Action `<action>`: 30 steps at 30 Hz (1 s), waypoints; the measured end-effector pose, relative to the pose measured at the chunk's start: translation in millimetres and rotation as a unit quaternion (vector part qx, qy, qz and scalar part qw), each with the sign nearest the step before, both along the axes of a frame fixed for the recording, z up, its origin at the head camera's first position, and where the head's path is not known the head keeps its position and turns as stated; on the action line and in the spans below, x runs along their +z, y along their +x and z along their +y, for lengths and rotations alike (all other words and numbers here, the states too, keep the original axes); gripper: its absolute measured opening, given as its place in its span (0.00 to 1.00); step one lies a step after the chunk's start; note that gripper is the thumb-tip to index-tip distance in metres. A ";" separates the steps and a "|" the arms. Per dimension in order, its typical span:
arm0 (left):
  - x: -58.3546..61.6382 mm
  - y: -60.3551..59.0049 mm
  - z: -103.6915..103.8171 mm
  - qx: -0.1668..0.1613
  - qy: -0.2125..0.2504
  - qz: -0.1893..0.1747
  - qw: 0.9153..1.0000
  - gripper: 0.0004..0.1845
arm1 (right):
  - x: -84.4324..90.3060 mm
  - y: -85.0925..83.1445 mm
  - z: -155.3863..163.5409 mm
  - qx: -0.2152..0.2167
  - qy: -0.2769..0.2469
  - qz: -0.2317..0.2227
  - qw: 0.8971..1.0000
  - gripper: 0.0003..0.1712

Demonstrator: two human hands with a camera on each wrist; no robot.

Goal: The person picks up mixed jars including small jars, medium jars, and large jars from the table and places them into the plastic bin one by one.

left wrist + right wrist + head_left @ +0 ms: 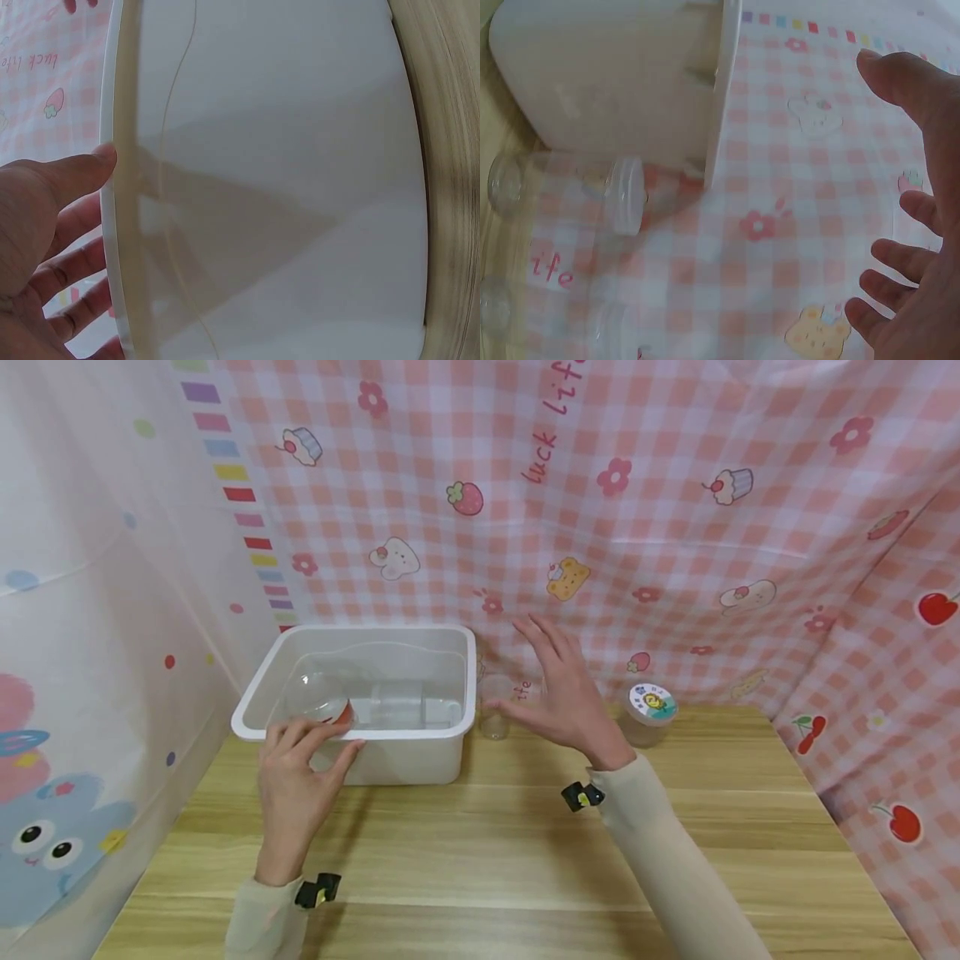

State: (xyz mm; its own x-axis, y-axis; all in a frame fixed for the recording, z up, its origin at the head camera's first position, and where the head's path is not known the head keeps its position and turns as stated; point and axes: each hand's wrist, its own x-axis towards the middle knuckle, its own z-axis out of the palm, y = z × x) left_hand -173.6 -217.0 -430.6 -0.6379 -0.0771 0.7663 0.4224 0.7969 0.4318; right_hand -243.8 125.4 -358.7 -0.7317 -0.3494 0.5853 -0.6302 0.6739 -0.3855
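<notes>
Two hands work at a white tub (420, 760) that stands on the wooden surface (487, 860) against the left of the checked backdrop (675, 527). It holds water, and clear jars lie sunk in it: one with a red patch (324, 703) near the front left corner, another (397, 703) at the middle. The left hand (296, 777) rests at the tub's front rim, fingers loosely bent over the edge just beside the red-patched jar; the left wrist view shows the fingertips (101, 157) against the rim and gripping nothing, so the hand seems placed to steady the tub or to dip in. The right hand (562, 693) hovers above the surface just right of the tub, fingers spread and straight, holding nothing. Just beside it, between tub and hand, stands an empty clear jar (495, 706); the right wrist view shows that jar (566, 191) close to the tub's wall (615, 82). Farther right, near the backdrop, a lidded jar with a cartoon sticker (651, 710) stands apart, out of the way of both hands.
</notes>
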 end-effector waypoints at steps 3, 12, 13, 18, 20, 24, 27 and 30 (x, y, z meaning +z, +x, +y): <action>0.3 -0.6 0.5 -0.002 0.001 0.003 1.000 0.17 | -4.6 -2.0 10.8 -0.022 -0.012 0.004 1.000 0.60; 1.6 -0.9 2.5 -0.002 0.003 0.001 1.000 0.17 | -22.5 -4.1 51.1 -0.083 -0.057 0.000 0.995 0.62; 1.7 -1.0 2.8 -0.001 0.003 0.002 1.000 0.17 | -24.5 -4.6 55.1 -0.087 -0.059 0.001 0.994 0.62; 2.1 -1.1 2.9 0.000 0.003 0.008 1.000 0.17 | -36.1 -7.0 71.8 -0.109 -0.060 -0.003 0.992 0.62; 1.8 -1.0 2.5 -0.001 0.003 0.007 1.000 0.17 | -40.5 -7.7 77.8 -0.118 -0.062 -0.013 0.991 0.62; 1.1 -0.1 1.5 -0.001 -0.002 -0.002 1.000 0.17 | -46.8 -7.1 90.6 -0.127 -0.072 -0.040 0.988 0.63; 1.1 1.0 1.2 -0.004 -0.003 -0.006 1.000 0.17 | -50.7 -6.3 100.8 -0.124 -0.079 -0.048 0.988 0.63; 0.7 0.9 1.7 -0.006 -0.003 -0.003 1.000 0.17 | -56.5 -6.1 111.7 -0.119 -0.083 -0.051 0.988 0.64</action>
